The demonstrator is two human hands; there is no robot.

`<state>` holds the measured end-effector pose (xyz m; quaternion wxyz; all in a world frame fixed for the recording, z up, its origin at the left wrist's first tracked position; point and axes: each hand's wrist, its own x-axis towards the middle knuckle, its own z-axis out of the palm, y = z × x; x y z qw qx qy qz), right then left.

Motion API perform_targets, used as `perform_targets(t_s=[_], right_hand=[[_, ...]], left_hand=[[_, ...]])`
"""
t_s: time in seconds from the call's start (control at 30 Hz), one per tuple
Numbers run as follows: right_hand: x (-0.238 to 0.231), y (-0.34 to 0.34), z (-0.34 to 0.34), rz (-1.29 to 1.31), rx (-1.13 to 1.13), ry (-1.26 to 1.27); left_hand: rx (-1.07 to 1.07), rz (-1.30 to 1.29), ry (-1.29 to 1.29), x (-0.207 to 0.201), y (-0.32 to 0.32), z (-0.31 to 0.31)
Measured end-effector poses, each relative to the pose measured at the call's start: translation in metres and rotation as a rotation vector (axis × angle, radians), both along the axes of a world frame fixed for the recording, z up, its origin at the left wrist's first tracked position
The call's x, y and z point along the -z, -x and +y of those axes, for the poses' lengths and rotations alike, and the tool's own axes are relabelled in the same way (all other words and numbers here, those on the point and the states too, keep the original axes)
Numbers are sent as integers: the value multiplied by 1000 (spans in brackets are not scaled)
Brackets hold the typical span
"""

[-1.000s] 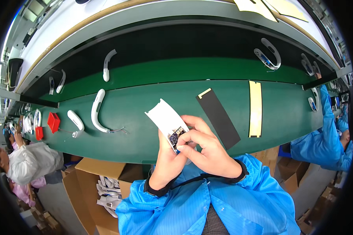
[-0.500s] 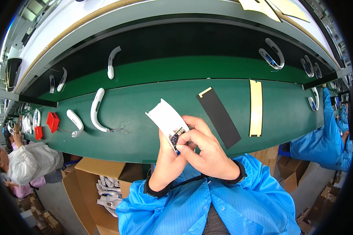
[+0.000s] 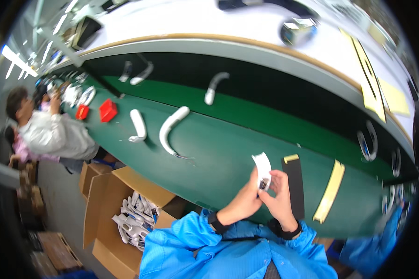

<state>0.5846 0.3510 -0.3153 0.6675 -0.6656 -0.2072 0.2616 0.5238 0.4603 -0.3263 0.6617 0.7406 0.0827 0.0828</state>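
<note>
A white curved plastic housing [image 3: 262, 164] is held over the green bench, its inner side showing a small dark circuit board [image 3: 263, 184]. My left hand [image 3: 245, 199] is closed round the housing's left side and lower end. At the right edge my right hand [image 3: 280, 194] grips it too, thumb near the board and fingers bent. Just right of the hands lies a flat black strip [image 3: 293, 183] with a yellow end. Further right is a pale yellow strip [image 3: 331, 188] with dark edging.
White curved handle-like parts [image 3: 171, 126] with wires lie left on the green bench [image 3: 214, 149]; others stand along its back. Red bins [image 3: 108, 110] sit far left. Below, an open cardboard box [image 3: 100, 218] holds several white parts. A person in white [image 3: 56, 130] works at left.
The view has swung left and tilted, so the bench slants and more of the box shows. The housing is now more upright in my hands; both hands still hold it.
</note>
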Motion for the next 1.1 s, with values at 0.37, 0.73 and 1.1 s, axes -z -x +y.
perform_targets(t_s=[0.37,0.73,1.1], right_hand=[[15,3,28,-278,-20,221],[39,-30,-11,-294,84,170],[34,-24,37,-77,14,-331]], left_hand=[[-330,93,-780,87,2,168],[-1020,886,-713,211,32,336],[-529,-266,532,40,-1,195]])
